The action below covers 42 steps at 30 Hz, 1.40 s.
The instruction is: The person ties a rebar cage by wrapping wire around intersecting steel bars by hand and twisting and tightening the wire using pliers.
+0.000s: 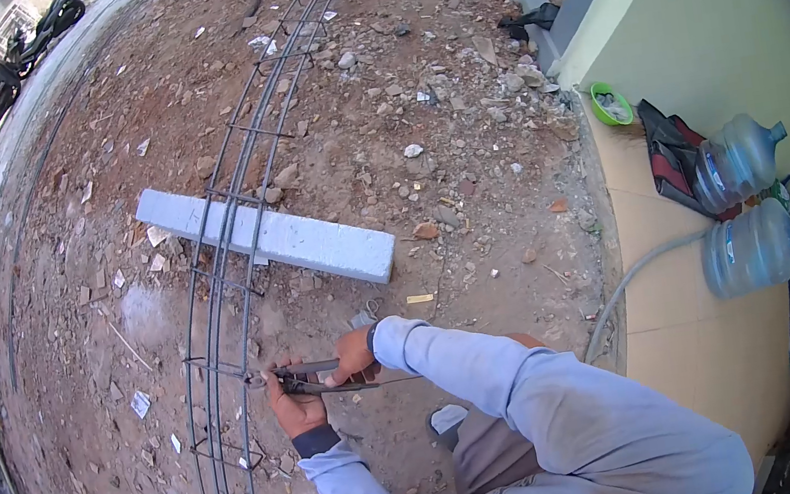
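Observation:
My right hand (357, 355) is wrapped round the handles of dark pincers (312, 386), reaching in from the right. Their head is beside a long rebar cage (228, 220) of thin bars and stirrups. At that same spot my left hand (299, 410) is closed, its fingers by the pincers' head and the nearest bar. What those fingers pinch is too small to tell. A thin dark wire (402, 379) sticks out to the right below the handles. Under the cage lies a pale rectangular block (314, 245), set crosswise and holding it up.
Rubble and litter cover the dirt ground (467, 186). On the right, a tiled ledge (657, 281) carries two water jugs (744, 248), a dark bag (670, 153) and a green bowl (610, 103). A grey hose (622, 281) hangs over its edge. Motorcycles (24, 51) stand at far left.

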{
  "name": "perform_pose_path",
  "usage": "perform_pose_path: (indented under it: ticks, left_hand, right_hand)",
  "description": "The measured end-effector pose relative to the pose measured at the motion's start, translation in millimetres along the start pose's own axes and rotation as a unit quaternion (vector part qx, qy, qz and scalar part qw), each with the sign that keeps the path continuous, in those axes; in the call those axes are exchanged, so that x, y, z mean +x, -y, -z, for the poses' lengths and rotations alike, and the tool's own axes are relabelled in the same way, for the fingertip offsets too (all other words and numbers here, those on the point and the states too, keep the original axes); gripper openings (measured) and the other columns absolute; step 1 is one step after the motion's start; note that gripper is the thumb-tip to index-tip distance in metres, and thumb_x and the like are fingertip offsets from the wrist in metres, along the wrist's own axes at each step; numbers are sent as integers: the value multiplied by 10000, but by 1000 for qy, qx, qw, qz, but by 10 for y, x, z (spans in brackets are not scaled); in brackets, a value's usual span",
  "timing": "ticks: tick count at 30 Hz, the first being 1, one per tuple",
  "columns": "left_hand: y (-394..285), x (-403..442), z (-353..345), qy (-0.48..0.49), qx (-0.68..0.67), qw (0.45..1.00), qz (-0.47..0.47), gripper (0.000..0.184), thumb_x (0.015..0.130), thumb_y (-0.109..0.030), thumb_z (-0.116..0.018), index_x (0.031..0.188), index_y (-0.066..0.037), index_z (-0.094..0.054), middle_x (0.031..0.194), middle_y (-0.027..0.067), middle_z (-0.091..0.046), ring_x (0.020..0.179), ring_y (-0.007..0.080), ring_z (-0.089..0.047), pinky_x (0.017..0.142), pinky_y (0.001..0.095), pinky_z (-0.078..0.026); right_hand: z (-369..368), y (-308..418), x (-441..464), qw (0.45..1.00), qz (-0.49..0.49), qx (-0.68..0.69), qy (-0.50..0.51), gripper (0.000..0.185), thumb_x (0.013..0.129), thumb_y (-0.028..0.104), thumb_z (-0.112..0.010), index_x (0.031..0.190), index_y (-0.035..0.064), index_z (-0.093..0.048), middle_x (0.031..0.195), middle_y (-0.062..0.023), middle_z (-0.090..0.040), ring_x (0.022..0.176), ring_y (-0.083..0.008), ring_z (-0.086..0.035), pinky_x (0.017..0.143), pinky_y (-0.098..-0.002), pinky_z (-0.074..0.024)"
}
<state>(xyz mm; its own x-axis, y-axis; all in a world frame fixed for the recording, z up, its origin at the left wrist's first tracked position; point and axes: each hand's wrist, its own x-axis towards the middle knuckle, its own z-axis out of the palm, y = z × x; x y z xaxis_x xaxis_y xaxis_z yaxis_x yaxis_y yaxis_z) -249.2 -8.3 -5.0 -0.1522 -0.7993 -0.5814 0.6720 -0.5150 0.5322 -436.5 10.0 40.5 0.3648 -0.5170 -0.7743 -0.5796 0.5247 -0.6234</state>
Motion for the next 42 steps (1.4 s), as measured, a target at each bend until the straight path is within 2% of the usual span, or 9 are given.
perform_pose_path:
  ticks: [4, 6, 12, 16, 18, 24, 34, 38, 42]
  left_hand:
    - [-124, -199, -270, 24, 7, 1000, 4, 342, 935, -429, -470, 1070, -120, -527, 1073, 82, -599, 1005, 258, -557, 843, 508, -448]
    - [-256, -392, -616, 89, -29, 996, 7, 392, 931, -461, -454, 1089, -109, -523, 1124, 115, -583, 1023, 281, -547, 865, 550, -435]
    - [-292, -612, -1103, 138, -80, 985, -63, 486, 885, -520, -502, 1100, -84, -520, 1230, 170, -530, 1118, 326, -507, 909, 604, -410]
    - [-410, -728, -1216, 204, 72, 972, -89, 326, 921, -390, -517, 1032, -87, -562, 1142, 112, -576, 1075, 264, -547, 884, 535, -471]
    - [-448, -678, -1293, 127, 118, 977, -124, 240, 931, -308, -530, 973, -77, -581, 1017, 75, -620, 972, 228, -602, 856, 444, -501]
    - [-301, -555, -1262, -61, 140, 974, -168, 225, 930, -299, -544, 940, -78, -589, 905, 58, -647, 865, 194, -639, 748, 347, -530]
    - [57, -236, -1232, 3, 239, 966, -96, 221, 937, -284, -530, 965, -67, -563, 862, 61, -645, 790, 175, -657, 657, 285, -521]
    - [77, -86, -1057, -46, 208, 973, -89, 180, 936, -253, -520, 1013, -90, -516, 899, 73, -641, 816, 199, -659, 662, 300, -522]
    - [21, -41, -963, -69, 194, 975, -82, 167, 936, -222, -510, 1026, -82, -498, 910, 94, -638, 818, 217, -660, 661, 307, -525]
  right_hand:
    - [98, -110, 118, 968, 98, -175, -151, 424, 779, 473, -626, 809, 55, -689, 719, -173, -646, 700, -298, -643, 638, -393, -490]
    - [223, -132, 88, 959, 135, -142, -206, 382, 751, 436, -647, 905, 89, -688, 832, -201, -654, 821, -369, -628, 737, -426, -491]
    - [404, -54, -159, 933, 259, 34, -247, 284, 767, 335, -669, 942, 112, -690, 779, -137, -666, 727, -282, -638, 665, -374, -483]
    - [315, -19, -168, 921, 276, 225, -155, 211, 791, 226, -667, 919, 61, -690, 734, -50, -652, 675, -136, -594, 625, -297, -461]
    - [252, -14, -149, 911, 271, 258, -172, 197, 801, 200, -660, 911, 38, -688, 723, -21, -639, 671, -92, -569, 618, -277, -452]
    - [455, -138, -179, 876, 265, 296, -274, 209, 814, 191, -644, 903, 5, -675, 754, -48, -645, 707, -108, -585, 651, -265, -462]
    - [1107, -169, -654, 872, 199, 319, -312, 255, 837, 201, -619, 1030, 38, -644, 809, -29, -636, 719, -99, -593, 616, -263, -469]
    - [1467, -309, -727, 939, 19, 119, -321, 326, 825, 230, -614, 1082, 30, -611, 895, -118, -647, 800, -221, -632, 688, -324, -503]
    - [1307, -320, -595, 841, 25, -197, -503, 400, 820, 319, -620, 1083, 19, -584, 1022, -223, -602, 987, -351, -576, 815, -423, -471]
